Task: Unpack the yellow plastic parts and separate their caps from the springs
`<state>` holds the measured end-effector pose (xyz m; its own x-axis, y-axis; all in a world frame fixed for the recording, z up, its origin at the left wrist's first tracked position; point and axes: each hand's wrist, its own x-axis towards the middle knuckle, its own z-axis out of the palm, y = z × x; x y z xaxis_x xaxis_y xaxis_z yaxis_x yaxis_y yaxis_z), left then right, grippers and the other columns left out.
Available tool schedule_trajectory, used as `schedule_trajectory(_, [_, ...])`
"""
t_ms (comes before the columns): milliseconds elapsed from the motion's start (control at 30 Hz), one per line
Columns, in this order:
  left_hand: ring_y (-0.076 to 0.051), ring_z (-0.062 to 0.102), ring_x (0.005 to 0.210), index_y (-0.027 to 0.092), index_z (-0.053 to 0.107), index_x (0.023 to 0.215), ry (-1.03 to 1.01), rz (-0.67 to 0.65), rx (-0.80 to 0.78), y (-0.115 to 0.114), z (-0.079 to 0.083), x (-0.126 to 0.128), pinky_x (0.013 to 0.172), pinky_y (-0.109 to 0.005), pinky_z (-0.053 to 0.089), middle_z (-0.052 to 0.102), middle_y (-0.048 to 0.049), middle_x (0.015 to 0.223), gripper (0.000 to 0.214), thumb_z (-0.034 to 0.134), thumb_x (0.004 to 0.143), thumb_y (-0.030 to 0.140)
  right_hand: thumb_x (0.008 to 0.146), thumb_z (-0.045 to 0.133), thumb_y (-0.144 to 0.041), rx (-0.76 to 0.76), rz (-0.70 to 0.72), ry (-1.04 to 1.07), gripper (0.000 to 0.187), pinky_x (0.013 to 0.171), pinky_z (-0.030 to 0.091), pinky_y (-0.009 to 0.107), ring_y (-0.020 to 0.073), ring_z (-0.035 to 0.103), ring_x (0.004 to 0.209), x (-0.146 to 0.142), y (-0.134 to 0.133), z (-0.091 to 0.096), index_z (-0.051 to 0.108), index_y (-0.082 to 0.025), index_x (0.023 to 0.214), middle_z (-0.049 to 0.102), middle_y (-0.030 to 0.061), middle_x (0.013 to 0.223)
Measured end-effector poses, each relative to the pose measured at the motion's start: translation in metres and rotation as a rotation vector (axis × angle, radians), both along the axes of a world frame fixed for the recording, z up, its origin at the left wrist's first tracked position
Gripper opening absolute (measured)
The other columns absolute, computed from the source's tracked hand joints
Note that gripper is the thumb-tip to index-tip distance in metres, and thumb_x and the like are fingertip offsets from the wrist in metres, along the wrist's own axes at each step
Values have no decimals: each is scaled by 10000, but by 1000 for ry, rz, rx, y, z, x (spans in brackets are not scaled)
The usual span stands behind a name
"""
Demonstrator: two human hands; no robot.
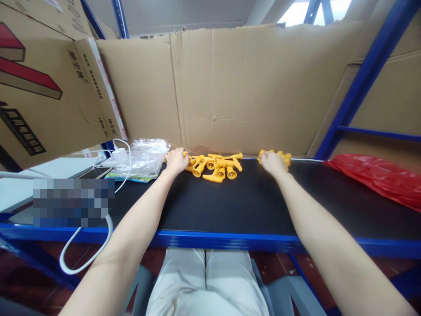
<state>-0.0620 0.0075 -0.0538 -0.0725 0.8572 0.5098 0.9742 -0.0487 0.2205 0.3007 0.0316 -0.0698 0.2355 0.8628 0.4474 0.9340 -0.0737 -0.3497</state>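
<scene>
A heap of small yellow plastic parts [219, 166] lies at the back of the black worktop [230, 206], against a cardboard wall. My left hand [176, 160] rests on the left end of the heap, fingers curled over some pieces. My right hand [272, 163] lies on a separate small cluster of yellow parts [283, 156] to the right, fingers curled down onto them. Both arms stretch out across the worktop. What the fingers grip is hidden under the hands.
A clear plastic bag [147, 156] lies left of the heap, by a white charger and cable [119, 154]. A red plastic bag [378, 177] sits at the right. Cardboard sheets [250, 87] wall the back; blue rack posts [365, 79] stand at the right.
</scene>
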Motion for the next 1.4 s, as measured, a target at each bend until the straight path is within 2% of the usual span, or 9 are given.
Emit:
schedule_trajectory(133, [-285,551,1123,205,628,1087,88,-212,-2,-6,1,17,1026,-522,266,669,-106,1135,313,416,877,299,868,388,-194,-76,154,-1,341,865,429,391,255,618,986,-6,4,-3,700,-218,1004,699,103,1019])
schedule_trajectory(267, [-265,589,1075,202,650,1057,163,-390,-28,-15,2,31,1008,-483,291,691,-87,1094,307,423,861,268,870,442,-203,-136,362,-40,384,965,409,359,237,557,1156,-27,2,-8,608,-182,1216,608,104,1268])
schedule_trajectory(400, [-243,618,1014,204,667,1001,186,-464,-28,-21,4,38,959,-426,337,711,-69,1025,289,418,859,245,939,374,-363,-109,480,-109,492,1052,339,433,268,408,1317,-55,-6,-13,450,-184,1392,437,99,1449])
schedule_trajectory(467, [-238,622,1004,203,667,988,186,-470,-19,-22,5,39,957,-423,335,715,-62,1013,285,415,862,242,931,397,-342,-107,514,-175,493,1068,313,461,273,374,1341,-64,-10,-14,428,-218,1407,410,74,1470])
schedule_trajectory(633, [-234,626,985,198,668,948,190,-483,-13,-20,4,37,939,-412,343,720,-52,995,273,414,851,220,865,463,-198,-124,572,-312,455,988,377,396,245,500,1220,-74,-16,-11,520,-199,1317,551,96,1343])
schedule_trajectory(833, [-226,634,936,201,672,874,193,-482,-14,-19,4,35,915,-398,360,724,-52,940,259,415,839,207,881,433,-248,-76,470,-426,245,827,388,374,274,574,1035,-79,-28,2,656,-176,952,678,105,1062])
schedule_trajectory(1067, [-231,640,930,192,679,887,197,-489,-8,-22,7,36,907,-396,380,725,-58,942,259,425,838,195,792,492,-193,16,478,-436,178,696,345,299,220,583,857,-80,-34,12,605,-164,926,661,103,969])
schedule_trajectory(1233, [-217,651,913,183,664,1040,182,-533,23,-21,6,35,876,-351,419,726,-62,951,293,437,862,234,719,523,-171,244,511,-241,162,676,353,299,206,571,784,-78,-36,20,576,-178,872,649,85,905])
schedule_trajectory(1400, [-183,656,873,235,457,1358,77,-654,74,-27,5,37,788,-289,461,713,-35,981,497,463,892,406,650,553,-167,341,608,201,171,642,413,292,166,552,670,-91,-42,26,552,-190,819,630,38,788])
